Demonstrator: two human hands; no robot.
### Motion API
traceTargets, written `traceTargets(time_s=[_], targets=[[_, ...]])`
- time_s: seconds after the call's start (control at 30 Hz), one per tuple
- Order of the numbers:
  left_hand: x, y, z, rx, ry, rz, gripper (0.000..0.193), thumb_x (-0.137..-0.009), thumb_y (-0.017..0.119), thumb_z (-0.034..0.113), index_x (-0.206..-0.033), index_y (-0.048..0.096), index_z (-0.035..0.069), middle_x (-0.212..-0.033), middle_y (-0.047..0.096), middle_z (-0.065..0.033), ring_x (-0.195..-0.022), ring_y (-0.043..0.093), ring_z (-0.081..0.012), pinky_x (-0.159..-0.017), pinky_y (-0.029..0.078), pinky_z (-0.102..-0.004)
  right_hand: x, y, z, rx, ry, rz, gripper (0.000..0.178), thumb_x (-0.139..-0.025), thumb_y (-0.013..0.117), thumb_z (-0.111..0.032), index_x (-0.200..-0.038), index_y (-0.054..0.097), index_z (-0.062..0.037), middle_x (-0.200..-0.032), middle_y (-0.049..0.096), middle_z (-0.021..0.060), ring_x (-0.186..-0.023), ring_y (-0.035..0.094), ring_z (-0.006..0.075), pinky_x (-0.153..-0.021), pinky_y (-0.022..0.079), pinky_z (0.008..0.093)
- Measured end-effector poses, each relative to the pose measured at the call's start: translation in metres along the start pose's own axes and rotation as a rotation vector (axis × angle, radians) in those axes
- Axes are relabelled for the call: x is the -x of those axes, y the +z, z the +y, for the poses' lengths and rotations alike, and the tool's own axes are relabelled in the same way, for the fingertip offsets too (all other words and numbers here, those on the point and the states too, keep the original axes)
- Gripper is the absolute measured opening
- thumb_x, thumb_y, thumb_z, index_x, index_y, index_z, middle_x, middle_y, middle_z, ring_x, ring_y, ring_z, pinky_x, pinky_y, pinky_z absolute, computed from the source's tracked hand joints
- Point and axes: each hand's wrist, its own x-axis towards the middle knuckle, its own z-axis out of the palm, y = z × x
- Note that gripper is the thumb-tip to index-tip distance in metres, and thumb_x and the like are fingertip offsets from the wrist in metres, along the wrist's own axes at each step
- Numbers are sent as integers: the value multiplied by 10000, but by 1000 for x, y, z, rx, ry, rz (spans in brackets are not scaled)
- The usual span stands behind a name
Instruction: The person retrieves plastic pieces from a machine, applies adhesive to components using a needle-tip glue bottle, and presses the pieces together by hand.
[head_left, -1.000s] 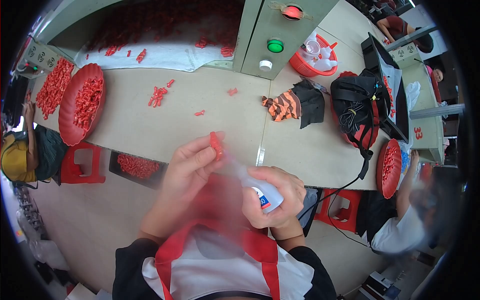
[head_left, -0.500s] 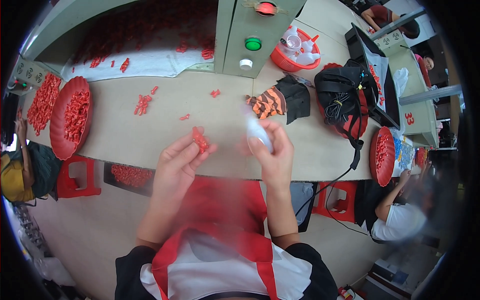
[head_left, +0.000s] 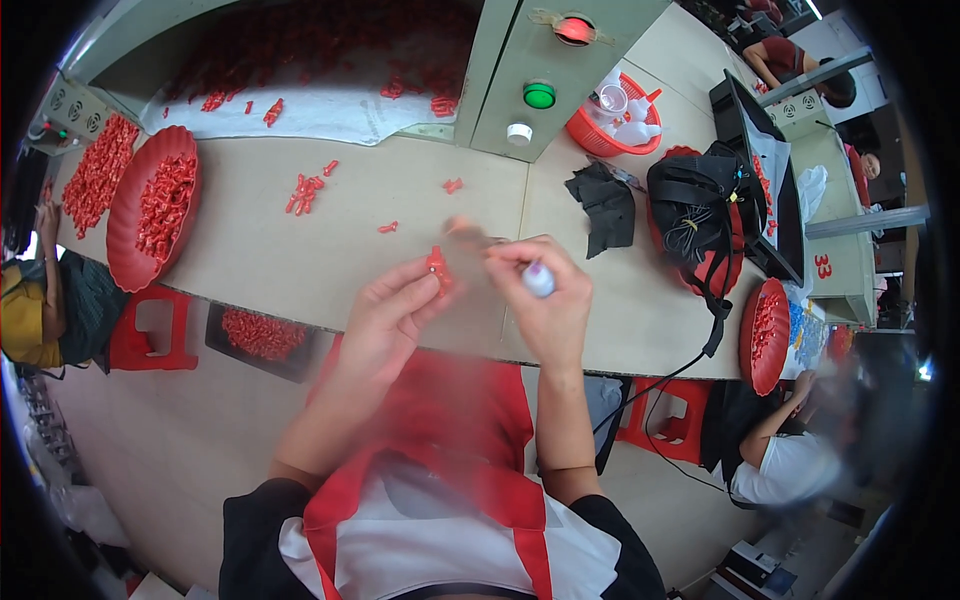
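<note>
Over the table's front part, my left hand (head_left: 385,310) pinches a small red plastic figure (head_left: 436,262) between thumb and fingers. My right hand (head_left: 552,305) is beside it, closed round a small white squeeze bottle (head_left: 538,281) whose tip points up. From the same hand's fingertips a blurred orange-and-dark cloth (head_left: 468,233) sticks out toward the figure; a gap shows between them. Beyond my hands lie a few loose red pieces (head_left: 305,193), another red piece (head_left: 388,228) and one more small piece (head_left: 453,186). A black cloth (head_left: 606,208) rests to the right.
A red scalloped tray (head_left: 118,235) heaped with red pieces stands left. Behind is a green-grey machine (head_left: 497,90) with buttons. At right are a red basket (head_left: 578,134) of white bottles, a black bag (head_left: 695,190) with straps, and another red tray (head_left: 768,365). People sit at both sides.
The striped orange-and-black cloth has left its place on the black cloth and is now in my right hand with the bottle. The bottle has turned, and my left hand has shifted right with the figure.
</note>
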Motion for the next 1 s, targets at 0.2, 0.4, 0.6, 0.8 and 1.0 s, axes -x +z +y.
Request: traceTargets(time_s=[0.2,0.4,0.6,0.8,1.0], targets=[[7,-11,-4,-107,67,-100,200,-842,532,45,-1027,550,-30,-957,598,-86,-942,562,-160,-853,448,-301,10,29,-21,120,-293,-64,130,-670,680,-5,-774,605,-23,-735,578,71,-735,623,218,-608,500,294],[21,-25,13,90,-7,-101,250,-831,535,24,-1070,527,-49,-948,598,-138,-847,621,-205,-728,525,-248,3,11,8,380,-303,98,124,-679,674,-12,-780,607,-37,-757,578,74,-741,619,218,-603,497,296],[26,-43,42,157,125,-14,300,-857,501,29,-1139,468,-66,-977,586,-151,-874,618,-226,-743,536,-226,-17,32,18,403,-259,47,180,-679,669,-33,-856,637,-43,-884,571,96,-766,581,225,-672,472,323],[35,-45,52,183,189,3,329,-855,500,25,-1173,454,-44,-981,582,-154,-883,616,-223,-754,536,-230,-44,98,24,590,-86,-356,131,-696,641,-67,-828,638,-70,-833,571,87,-763,582,288,-673,460,387],[34,-43,50,47,181,63,322,-863,490,44,-1174,471,-40,-1011,578,-143,-902,602,-220,-810,498,-274,-22,68,-19,64,199,-442,137,-716,619,-46,-850,641,-24,-821,604,57,-754,587,148,-678,446,248]])
